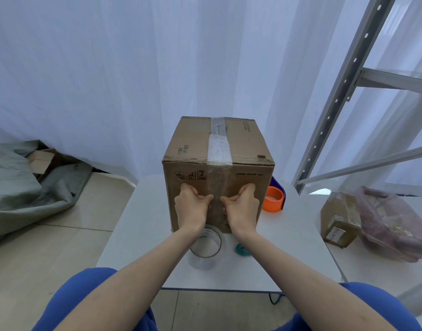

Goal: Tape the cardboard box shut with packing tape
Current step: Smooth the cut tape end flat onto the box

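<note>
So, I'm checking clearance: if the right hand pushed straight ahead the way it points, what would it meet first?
The box. The right hand already appears pressed against its near face, beside the tape strip, so there seems to be no free travel forward; the exact contact is hard to judge.

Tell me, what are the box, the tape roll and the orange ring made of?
The box: brown corrugated cardboard, matte, with fluted layers showing at its worn top edge. The tape roll: clear glossy plastic film, see-through. The orange ring: probably smooth hard plastic, judging by its even bright colour.
</note>
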